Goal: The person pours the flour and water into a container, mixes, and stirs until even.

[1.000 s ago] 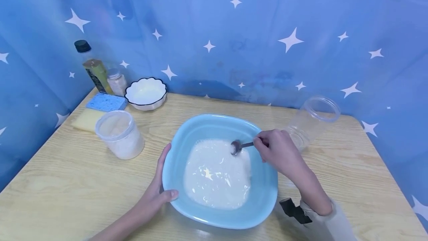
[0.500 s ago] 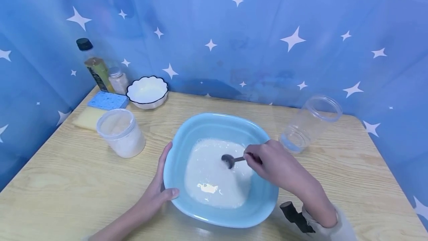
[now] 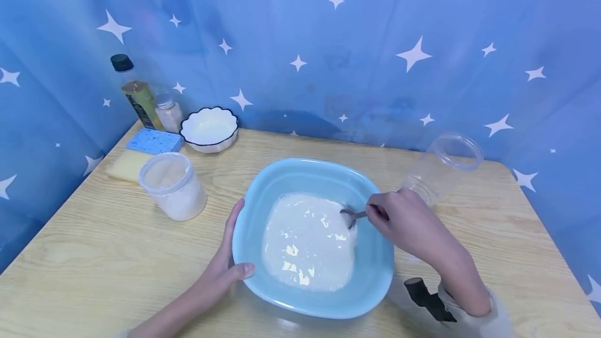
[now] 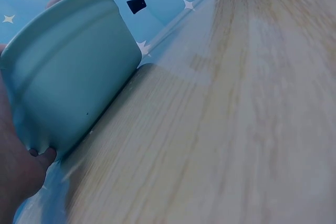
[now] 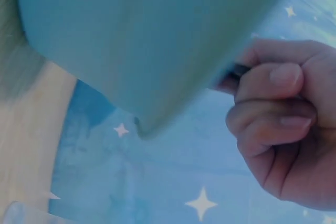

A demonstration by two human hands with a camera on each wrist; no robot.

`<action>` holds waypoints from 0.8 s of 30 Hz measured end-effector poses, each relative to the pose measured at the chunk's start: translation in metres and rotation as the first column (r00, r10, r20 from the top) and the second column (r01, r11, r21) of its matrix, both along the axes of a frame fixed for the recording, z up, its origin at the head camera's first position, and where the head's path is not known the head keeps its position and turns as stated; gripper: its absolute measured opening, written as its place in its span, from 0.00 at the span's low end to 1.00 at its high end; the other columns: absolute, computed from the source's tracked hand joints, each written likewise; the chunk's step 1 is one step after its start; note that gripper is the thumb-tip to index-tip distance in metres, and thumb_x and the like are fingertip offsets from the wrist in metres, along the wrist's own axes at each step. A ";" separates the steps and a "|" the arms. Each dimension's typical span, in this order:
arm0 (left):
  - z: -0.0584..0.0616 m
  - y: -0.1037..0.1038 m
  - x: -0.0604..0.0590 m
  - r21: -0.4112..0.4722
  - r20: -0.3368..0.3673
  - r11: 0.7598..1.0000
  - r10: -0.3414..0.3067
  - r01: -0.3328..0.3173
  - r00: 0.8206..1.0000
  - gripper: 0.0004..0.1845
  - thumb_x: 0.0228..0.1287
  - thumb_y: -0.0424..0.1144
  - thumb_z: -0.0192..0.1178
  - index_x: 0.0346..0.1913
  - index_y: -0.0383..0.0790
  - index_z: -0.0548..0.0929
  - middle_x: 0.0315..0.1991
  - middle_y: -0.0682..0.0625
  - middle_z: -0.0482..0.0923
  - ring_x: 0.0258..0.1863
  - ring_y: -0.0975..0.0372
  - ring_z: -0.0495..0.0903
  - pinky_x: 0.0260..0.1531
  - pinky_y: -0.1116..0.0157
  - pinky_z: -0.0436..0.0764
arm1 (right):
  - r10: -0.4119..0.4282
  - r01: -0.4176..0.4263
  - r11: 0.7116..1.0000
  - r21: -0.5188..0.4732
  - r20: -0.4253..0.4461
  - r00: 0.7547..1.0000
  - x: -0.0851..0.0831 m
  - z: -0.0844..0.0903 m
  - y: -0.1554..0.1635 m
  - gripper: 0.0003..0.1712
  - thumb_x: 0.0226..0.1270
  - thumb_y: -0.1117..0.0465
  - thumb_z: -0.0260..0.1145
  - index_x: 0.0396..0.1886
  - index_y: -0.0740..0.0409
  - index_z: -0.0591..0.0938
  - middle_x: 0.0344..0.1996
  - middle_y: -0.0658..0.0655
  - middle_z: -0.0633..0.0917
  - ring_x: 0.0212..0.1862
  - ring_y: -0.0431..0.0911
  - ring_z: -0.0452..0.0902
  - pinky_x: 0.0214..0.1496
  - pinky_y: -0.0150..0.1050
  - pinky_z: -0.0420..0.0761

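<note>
A light-blue plastic basin (image 3: 319, 304) stands on the wooden table, with white liquid (image 3: 305, 244) in its bottom. My left hand (image 3: 224, 265) grips its left side, thumb over the rim and fingers along the outer wall. In the left wrist view that hand (image 4: 20, 174) lies against the basin's outside (image 4: 79, 72). Above the right rim, my right hand (image 3: 406, 223) pinches the handle of a dark metal spoon (image 3: 348, 217). The spoon's bowl is at the right edge of the liquid. The right wrist view shows the fingers of that hand (image 5: 283, 124) curled, most of the spoon hidden behind the basin.
Left of the basin stands an open tub of white powder (image 3: 178, 197). Behind it are a yellow sponge (image 3: 127, 166), a blue sponge (image 3: 155, 141), an oil bottle (image 3: 141, 100), a small jar (image 3: 169, 113) and a scalloped bowl (image 3: 209, 129). A clear jar (image 3: 439, 168) stands at back right.
My right hand has swept the spoon from the basin's upper right toward the middle of the liquid, then back out to the right edge. My left hand keeps its grip on the basin.
</note>
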State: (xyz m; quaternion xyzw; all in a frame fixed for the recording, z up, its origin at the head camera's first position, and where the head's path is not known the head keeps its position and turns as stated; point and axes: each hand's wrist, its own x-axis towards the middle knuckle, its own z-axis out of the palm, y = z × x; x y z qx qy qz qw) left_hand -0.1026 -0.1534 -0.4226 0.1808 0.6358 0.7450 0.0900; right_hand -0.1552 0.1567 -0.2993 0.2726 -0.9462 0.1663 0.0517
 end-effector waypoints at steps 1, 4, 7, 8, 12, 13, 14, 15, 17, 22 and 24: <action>0.000 0.000 0.000 0.002 0.002 1.000 -0.002 0.002 1.000 0.51 0.54 0.30 0.54 0.73 0.58 0.34 0.72 0.48 0.35 0.63 0.37 0.54 0.43 0.55 0.80 | 0.009 -0.009 1.000 -0.014 0.008 1.000 0.001 0.000 0.000 0.20 0.59 0.70 0.56 0.11 0.49 0.68 0.09 0.42 0.54 0.14 0.33 0.47 0.14 0.27 0.58; 0.000 -0.002 0.002 0.000 0.004 1.000 -0.004 0.004 1.000 0.51 0.54 0.30 0.54 0.73 0.58 0.34 0.72 0.47 0.35 0.63 0.36 0.54 0.43 0.55 0.80 | 0.034 -0.032 0.997 -0.066 0.034 0.999 0.002 -0.002 -0.003 0.18 0.61 0.69 0.57 0.13 0.48 0.72 0.09 0.40 0.55 0.14 0.32 0.48 0.14 0.27 0.58; 0.000 -0.003 0.002 -0.010 0.006 1.000 0.002 -0.002 1.000 0.51 0.54 0.31 0.54 0.73 0.58 0.34 0.72 0.47 0.34 0.63 0.37 0.54 0.44 0.56 0.80 | 0.066 -0.062 0.993 -0.100 0.039 0.997 -0.002 -0.010 -0.012 0.15 0.63 0.67 0.58 0.17 0.49 0.75 0.09 0.40 0.57 0.13 0.31 0.51 0.13 0.27 0.60; 0.000 -0.003 0.002 -0.012 0.005 1.000 0.004 -0.004 1.000 0.51 0.54 0.31 0.54 0.73 0.58 0.34 0.72 0.47 0.34 0.63 0.37 0.53 0.44 0.56 0.80 | 0.074 -0.071 0.993 -0.097 0.027 0.997 -0.004 -0.013 -0.015 0.15 0.63 0.67 0.57 0.17 0.49 0.74 0.09 0.40 0.58 0.13 0.32 0.51 0.13 0.27 0.60; 0.000 -0.003 0.002 -0.015 0.002 1.000 0.016 -0.016 1.000 0.51 0.54 0.31 0.54 0.73 0.59 0.35 0.72 0.48 0.35 0.63 0.37 0.54 0.43 0.56 0.80 | 0.050 -0.052 0.998 -0.034 -0.054 0.997 -0.006 -0.017 -0.020 0.17 0.61 0.69 0.57 0.14 0.50 0.70 0.09 0.43 0.58 0.13 0.34 0.52 0.13 0.27 0.60; -0.001 -0.003 0.002 -0.012 0.000 1.000 0.015 -0.015 1.000 0.51 0.54 0.32 0.55 0.73 0.60 0.35 0.72 0.48 0.35 0.63 0.37 0.54 0.43 0.56 0.80 | 0.035 -0.036 0.999 -0.016 -0.076 0.996 -0.005 -0.016 -0.019 0.18 0.60 0.70 0.57 0.13 0.50 0.69 0.09 0.44 0.58 0.13 0.34 0.52 0.13 0.28 0.60; -0.001 -0.002 0.002 -0.005 -0.001 1.000 0.011 -0.011 1.000 0.51 0.54 0.32 0.55 0.73 0.60 0.36 0.72 0.47 0.35 0.62 0.37 0.55 0.43 0.56 0.80 | 0.022 -0.022 1.000 -0.002 -0.096 0.995 -0.003 -0.015 -0.018 0.19 0.59 0.70 0.57 0.12 0.50 0.68 0.09 0.44 0.57 0.13 0.35 0.51 0.13 0.28 0.60; -0.001 -0.002 0.001 0.001 -0.001 1.000 0.007 -0.007 1.000 0.51 0.54 0.32 0.55 0.73 0.61 0.36 0.72 0.47 0.35 0.62 0.37 0.55 0.42 0.55 0.80 | 0.008 -0.007 1.000 0.010 -0.105 0.994 -0.001 -0.013 -0.017 0.19 0.58 0.70 0.57 0.12 0.50 0.67 0.08 0.44 0.57 0.13 0.35 0.50 0.13 0.28 0.59; -0.002 0.000 0.000 0.015 0.000 1.000 -0.003 0.003 1.000 0.51 0.53 0.32 0.55 0.73 0.62 0.36 0.72 0.47 0.35 0.62 0.37 0.55 0.42 0.55 0.80 | 0.002 0.000 1.000 0.021 -0.120 0.993 0.003 -0.009 -0.015 0.20 0.57 0.71 0.57 0.11 0.50 0.66 0.09 0.43 0.55 0.13 0.35 0.49 0.13 0.28 0.58; -0.001 0.001 -0.001 0.021 0.002 1.000 -0.006 0.006 1.000 0.51 0.53 0.32 0.55 0.73 0.61 0.36 0.72 0.47 0.36 0.62 0.37 0.55 0.43 0.54 0.80 | 0.082 -0.084 0.996 -0.042 -0.064 0.995 0.005 -0.008 -0.018 0.18 0.57 0.71 0.57 0.13 0.48 0.69 0.09 0.41 0.56 0.14 0.32 0.49 0.13 0.26 0.58; 0.000 0.000 -0.001 0.012 -0.005 1.000 -0.001 0.001 1.000 0.51 0.53 0.32 0.56 0.73 0.60 0.36 0.72 0.47 0.37 0.62 0.37 0.55 0.44 0.55 0.80 | 0.113 -0.115 0.991 -0.074 -0.041 0.993 0.005 -0.010 -0.022 0.18 0.57 0.71 0.56 0.13 0.48 0.69 0.10 0.41 0.56 0.14 0.31 0.49 0.13 0.26 0.59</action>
